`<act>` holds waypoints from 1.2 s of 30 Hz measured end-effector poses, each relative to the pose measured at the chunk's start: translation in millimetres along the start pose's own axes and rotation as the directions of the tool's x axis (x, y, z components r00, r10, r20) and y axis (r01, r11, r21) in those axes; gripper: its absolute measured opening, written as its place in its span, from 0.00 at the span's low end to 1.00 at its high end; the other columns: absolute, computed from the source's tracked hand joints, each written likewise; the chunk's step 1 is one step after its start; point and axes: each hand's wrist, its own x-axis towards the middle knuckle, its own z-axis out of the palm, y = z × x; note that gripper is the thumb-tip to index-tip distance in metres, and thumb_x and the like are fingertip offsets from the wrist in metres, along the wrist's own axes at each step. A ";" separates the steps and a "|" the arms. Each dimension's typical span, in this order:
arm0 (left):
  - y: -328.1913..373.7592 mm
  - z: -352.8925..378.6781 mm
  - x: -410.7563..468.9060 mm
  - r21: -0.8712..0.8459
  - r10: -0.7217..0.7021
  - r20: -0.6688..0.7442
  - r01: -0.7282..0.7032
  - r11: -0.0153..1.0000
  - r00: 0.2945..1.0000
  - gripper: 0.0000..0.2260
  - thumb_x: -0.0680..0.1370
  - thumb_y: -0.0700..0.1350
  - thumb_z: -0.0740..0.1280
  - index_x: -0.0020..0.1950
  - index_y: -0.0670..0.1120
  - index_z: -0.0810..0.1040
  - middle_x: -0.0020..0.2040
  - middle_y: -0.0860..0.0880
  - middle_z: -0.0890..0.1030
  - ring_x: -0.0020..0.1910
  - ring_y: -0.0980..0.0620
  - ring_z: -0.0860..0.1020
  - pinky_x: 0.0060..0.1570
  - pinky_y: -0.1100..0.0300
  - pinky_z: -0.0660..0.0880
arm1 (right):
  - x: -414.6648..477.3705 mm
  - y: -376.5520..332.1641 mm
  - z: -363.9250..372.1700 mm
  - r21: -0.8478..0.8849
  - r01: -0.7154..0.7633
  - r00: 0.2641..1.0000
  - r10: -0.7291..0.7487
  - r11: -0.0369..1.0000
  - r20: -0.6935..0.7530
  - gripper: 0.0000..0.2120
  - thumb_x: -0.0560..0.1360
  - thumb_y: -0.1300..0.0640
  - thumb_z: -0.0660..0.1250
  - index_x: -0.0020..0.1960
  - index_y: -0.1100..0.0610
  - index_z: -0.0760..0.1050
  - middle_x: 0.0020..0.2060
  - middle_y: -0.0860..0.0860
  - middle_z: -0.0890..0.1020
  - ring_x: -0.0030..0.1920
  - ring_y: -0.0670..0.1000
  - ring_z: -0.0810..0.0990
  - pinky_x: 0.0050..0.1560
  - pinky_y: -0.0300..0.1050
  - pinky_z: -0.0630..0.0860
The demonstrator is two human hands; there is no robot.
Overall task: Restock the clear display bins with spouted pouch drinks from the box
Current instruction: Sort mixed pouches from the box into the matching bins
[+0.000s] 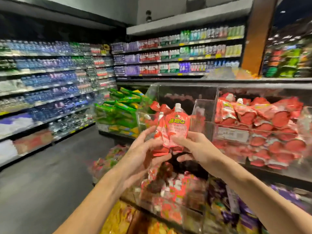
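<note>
Both hands hold a small bunch of red spouted pouch drinks [175, 130] upright in front of the display. My left hand [143, 149] grips the bunch from the left, thumb under its bottom edge. From the right, my right hand [194, 146] grips the front pouch, which has a white cap and yellow lettering. Just behind the pouches stands a clear display bin [202, 112] holding a few red pouches. To its right, another clear bin [260, 132] is piled high with red pouches. The box is not in view.
A lower clear bin [168, 195] of red pouches sits under my hands. Green pouches [121, 112] fill a bin to the left. Purple packs [239, 210] lie lower right. Bottled-drink shelves [50, 81] line the left wall beyond a grey aisle floor [50, 174].
</note>
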 end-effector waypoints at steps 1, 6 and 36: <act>6.4 -16.0 9.3 0.001 0.006 0.027 -0.006 1.000 1.000 0.30 0.70 0.39 0.69 0.72 0.49 0.71 0.49 0.42 0.85 0.43 0.47 0.84 0.47 0.52 0.83 | 10.9 -1.6 11.1 0.031 0.009 1.000 -0.010 0.999 0.025 0.12 0.78 0.55 0.70 0.59 0.59 0.80 0.47 0.53 0.85 0.45 0.48 0.81 0.40 0.41 0.78; 35.6 -77.6 62.6 0.035 -0.033 0.137 0.028 0.999 0.990 0.25 0.71 0.40 0.68 0.68 0.50 0.74 0.53 0.41 0.84 0.43 0.46 0.85 0.40 0.54 0.82 | 61.2 -13.4 55.7 -0.045 -0.041 0.984 0.032 0.998 -0.177 0.12 0.77 0.60 0.70 0.58 0.65 0.80 0.46 0.61 0.85 0.40 0.50 0.81 0.39 0.42 0.78; 85.8 -91.1 181.6 0.204 -0.022 0.296 -0.041 0.978 0.955 0.23 0.77 0.40 0.70 0.71 0.49 0.70 0.54 0.39 0.82 0.46 0.47 0.84 0.46 0.52 0.83 | 202.9 -42.9 0.2 -0.649 -0.710 0.627 -0.174 0.275 -0.760 0.11 0.77 0.65 0.66 0.59 0.64 0.78 0.58 0.63 0.80 0.61 0.65 0.78 0.55 0.52 0.77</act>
